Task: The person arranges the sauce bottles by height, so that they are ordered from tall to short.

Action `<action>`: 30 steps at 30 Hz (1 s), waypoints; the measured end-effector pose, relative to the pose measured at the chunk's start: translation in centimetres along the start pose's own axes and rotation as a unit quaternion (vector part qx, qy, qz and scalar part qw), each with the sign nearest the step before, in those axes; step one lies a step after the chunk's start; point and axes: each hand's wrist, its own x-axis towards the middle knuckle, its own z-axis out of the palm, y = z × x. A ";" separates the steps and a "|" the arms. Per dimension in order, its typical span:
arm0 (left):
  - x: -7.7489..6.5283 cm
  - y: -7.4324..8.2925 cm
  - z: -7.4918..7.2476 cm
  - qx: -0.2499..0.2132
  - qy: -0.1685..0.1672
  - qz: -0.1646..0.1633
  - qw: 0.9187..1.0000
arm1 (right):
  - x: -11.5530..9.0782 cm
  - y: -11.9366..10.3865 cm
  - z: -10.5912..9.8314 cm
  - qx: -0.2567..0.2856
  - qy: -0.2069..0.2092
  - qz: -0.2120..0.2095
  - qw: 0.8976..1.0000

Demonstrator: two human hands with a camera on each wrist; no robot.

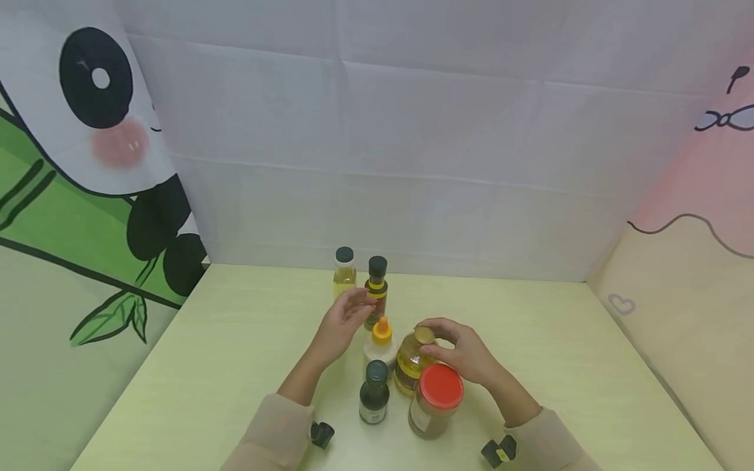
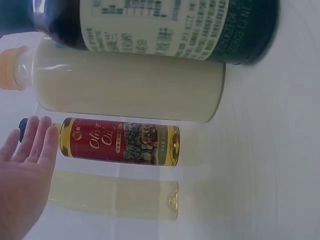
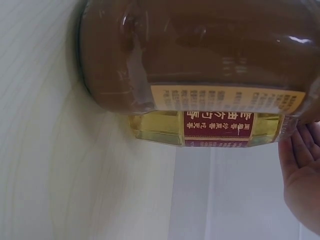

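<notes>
My right hand (image 1: 465, 351) holds the top of a yellow oil bottle (image 1: 408, 363) with a gold cap, thumb in front and fingers behind. In the right wrist view its fingers are at the bottle's neck, and the bottle stands partly hidden behind a brown-filled jar (image 3: 200, 55). My left hand (image 1: 344, 322) reaches to an olive oil bottle (image 2: 120, 142) with a red label and dark cap. Its fingers extend beside that bottle's neck, not wrapped round it. Behind stands a clear bottle of pale oil (image 1: 344, 282) with a dark cap.
Between my forearms stand a squeeze bottle (image 1: 379, 354) with an orange tip and a small dark bottle (image 1: 374, 396). The jar's red lid (image 1: 442, 386) is nearest my right wrist. A white cloth wall (image 1: 412, 216) rises behind the pale table (image 1: 247, 314).
</notes>
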 end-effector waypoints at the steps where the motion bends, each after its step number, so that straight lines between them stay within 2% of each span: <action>1: 0.1 -0.5 0.0 -0.002 -0.007 0.003 1.000 | 0.0 0.0 0.0 -0.001 0.000 -0.001 1.000; 6: -0.3 -0.6 0.2 -0.004 -0.031 0.004 0.999 | 0.1 0.2 0.0 -0.005 0.000 -0.002 1.000; 16: -0.8 -1.0 0.3 0.001 -0.041 0.008 0.999 | 0.1 0.2 -0.1 -0.012 -0.001 -0.001 1.000; 24: -1.1 -1.6 0.2 0.006 -0.077 0.024 0.997 | 0.1 0.2 -0.1 -0.015 -0.002 -0.001 1.000; 30: -1.2 -1.4 0.2 -0.007 -0.094 0.023 0.995 | 0.2 0.4 -0.1 -0.017 -0.006 -0.007 1.000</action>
